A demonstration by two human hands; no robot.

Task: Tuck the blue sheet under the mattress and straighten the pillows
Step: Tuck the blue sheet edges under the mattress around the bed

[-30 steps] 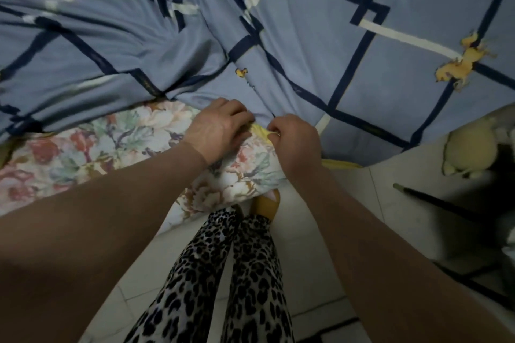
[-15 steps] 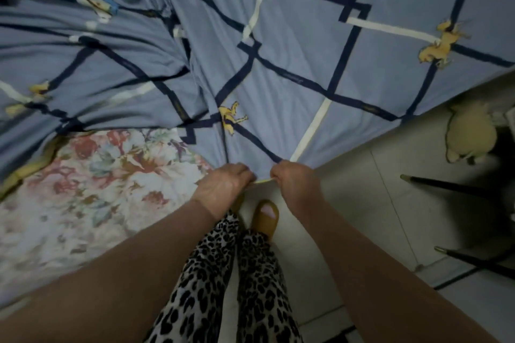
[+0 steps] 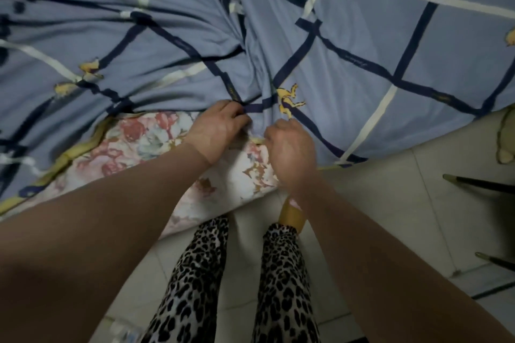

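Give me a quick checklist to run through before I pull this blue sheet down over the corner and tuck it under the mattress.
1. Left hand gripping the blue sheet edge: ok, fingers curled on the fabric.
2. Right hand gripping the sheet edge: ok, pinching it beside the left.
3. Corner covered: not ok, the floral mattress is exposed below and left of the hands.
4. Sheet smooth: not ok, folds fan out from the grip toward the upper left.
5. Sheet covering the right side: ok, it hangs past the edge toward the floor.
6. Pillows straightened: cannot tell, none in view.
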